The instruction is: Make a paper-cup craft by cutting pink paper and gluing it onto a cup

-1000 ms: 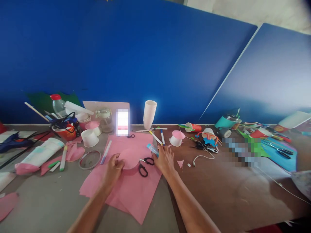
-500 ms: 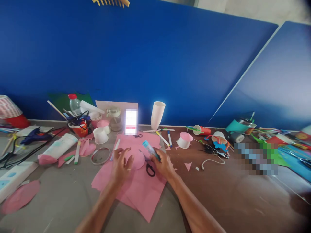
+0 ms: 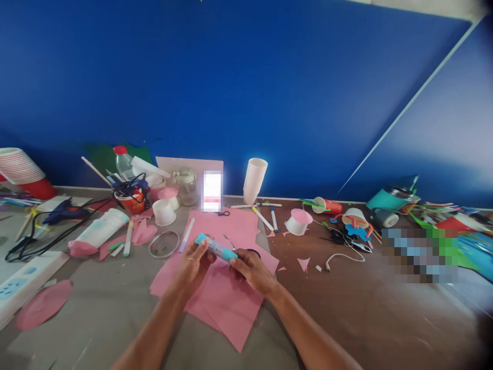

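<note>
Both my hands are closed on a light-blue glue stick, held level above the pink paper sheets. My left hand pinches its left end, and my right hand grips the other end. Scissors with black handles lie on the paper behind my right hand, partly covered by it. To the left of the glue stick a white marker rests along the paper's edge. The pink disc under my hands is mostly hidden.
Behind the paper are a glass jar and a leaning stack of white cups. On the left sit a tape ring, a white cup base and a power strip. A pink-topped cup base stands to the right.
My right hand has brought the glue stick leftward and turned it more level. My left hand, open before, has closed on its other end. The view has shifted slightly.
</note>
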A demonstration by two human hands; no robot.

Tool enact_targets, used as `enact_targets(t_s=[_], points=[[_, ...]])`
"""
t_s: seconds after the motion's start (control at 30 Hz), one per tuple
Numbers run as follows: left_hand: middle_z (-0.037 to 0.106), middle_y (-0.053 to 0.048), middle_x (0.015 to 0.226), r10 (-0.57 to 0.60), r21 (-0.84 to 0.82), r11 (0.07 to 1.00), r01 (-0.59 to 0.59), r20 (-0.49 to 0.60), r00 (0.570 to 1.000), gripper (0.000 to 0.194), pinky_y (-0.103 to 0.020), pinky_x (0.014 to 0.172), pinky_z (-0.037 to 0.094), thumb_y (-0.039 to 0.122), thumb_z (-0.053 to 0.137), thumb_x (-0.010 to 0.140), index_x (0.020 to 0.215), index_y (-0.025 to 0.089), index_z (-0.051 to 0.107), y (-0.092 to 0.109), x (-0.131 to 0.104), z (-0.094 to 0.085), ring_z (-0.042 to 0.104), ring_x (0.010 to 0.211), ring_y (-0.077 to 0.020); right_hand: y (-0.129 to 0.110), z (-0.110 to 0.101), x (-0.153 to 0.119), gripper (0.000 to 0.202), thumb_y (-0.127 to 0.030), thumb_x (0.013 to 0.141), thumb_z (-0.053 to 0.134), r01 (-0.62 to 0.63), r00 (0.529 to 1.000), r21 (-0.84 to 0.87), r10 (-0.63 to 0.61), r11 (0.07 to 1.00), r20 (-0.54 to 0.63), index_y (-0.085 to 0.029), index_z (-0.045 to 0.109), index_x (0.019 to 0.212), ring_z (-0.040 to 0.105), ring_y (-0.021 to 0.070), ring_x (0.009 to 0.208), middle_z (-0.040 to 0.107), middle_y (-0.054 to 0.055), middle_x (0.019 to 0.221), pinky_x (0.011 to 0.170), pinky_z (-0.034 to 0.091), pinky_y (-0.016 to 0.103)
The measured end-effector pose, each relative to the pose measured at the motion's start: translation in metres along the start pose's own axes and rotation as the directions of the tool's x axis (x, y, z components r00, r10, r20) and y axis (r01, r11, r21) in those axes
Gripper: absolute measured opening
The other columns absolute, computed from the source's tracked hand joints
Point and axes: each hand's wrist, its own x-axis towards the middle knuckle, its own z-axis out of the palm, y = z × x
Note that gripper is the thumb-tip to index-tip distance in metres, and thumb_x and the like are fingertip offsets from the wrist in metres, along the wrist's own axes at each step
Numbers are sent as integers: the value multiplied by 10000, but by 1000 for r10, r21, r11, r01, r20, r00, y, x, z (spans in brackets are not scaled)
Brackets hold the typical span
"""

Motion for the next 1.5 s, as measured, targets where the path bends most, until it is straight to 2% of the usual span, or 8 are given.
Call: enact_targets(t_s=[0.23, 0.43, 0.63, 0.9, 1.0, 1.07, 1.17, 1.5], points=[[538, 30, 570, -71, 45, 997, 66, 114, 991, 341, -202, 572, 446, 393, 838, 682, 863, 134, 708, -3, -6, 3, 481, 549, -75, -7, 4, -2, 508, -674, 757, 621, -78, 997, 118, 74, 990, 35, -167, 601, 728, 407, 62, 372, 635, -8, 518, 402, 284, 199], [627, 12, 705, -59, 94, 994, 55, 41, 997, 361, -207, 545, 467, 439, 830, 676, 850, 155, 691, -4, -5, 5, 407, 502, -47, 1, 9, -2, 438, -617, 804, 586, -166, 982, 64, 159, 984, 101, -201, 501, 697, 410, 71, 325, 644, -12, 501, 357, 256, 193], [648, -16, 761, -5, 103, 995, -1, 59, 998, 366, -208, 562, 473, 469, 808, 697, 849, 155, 695, -4, -5, 2, 440, 536, -65, -16, 16, -10, 302, -418, 888, 541, -28, 1000, -244, 25, 969, -14, -227, 489, 659, 459, 108, 372, 639, -1, 540, 419, 342, 233], [678, -43, 877, 35, 75, 996, -37, 28, 999, 305, -234, 588, 502, 461, 779, 737, 861, 193, 706, -8, -1, -4, 542, 639, -113, -9, 20, -10, 156, -326, 855, 573, 123, 944, -657, -291, 744, -153, -228, 525, 743, 554, 205, 600, 625, 53, 667, 565, 355, 308], [673, -37, 858, -8, 112, 994, 2, 54, 999, 317, -213, 558, 496, 440, 786, 738, 891, 175, 701, -6, -2, -4, 524, 597, -88, -12, 17, -8, 259, -432, 799, 659, 60, 977, -480, -151, 875, -153, -220, 533, 722, 564, 188, 616, 632, 43, 674, 580, 389, 298], [666, -33, 840, -51, 123, 992, 37, 114, 992, 332, -211, 530, 496, 437, 784, 741, 917, 172, 692, -5, -4, -3, 520, 579, -86, -12, 13, -8, 417, -607, 764, 648, -37, 999, -160, 40, 986, 13, -198, 565, 770, 568, 169, 588, 657, 48, 691, 562, 419, 288], [613, -7, 703, -134, 136, 985, 103, 248, 959, 378, -214, 428, 453, 489, 732, 777, 962, 165, 669, -6, -9, -1, 497, 507, -95, -7, 9, -6, 654, -779, 716, 573, -245, 933, 262, 153, 934, 327, -141, 603, 858, 568, 140, 519, 691, 81, 696, 530, 443, 277], [668, -28, 815, -126, 171, 981, 94, 183, 975, 306, -214, 466, 445, 457, 754, 759, 907, 199, 683, -4, -14, -4, 452, 466, -66, 4, 22, 1, 609, -732, 746, 604, -313, 882, 305, 156, 899, 446, -142, 558, 889, 500, 92, 402, 651, 16, 584, 458, 376, 224]])
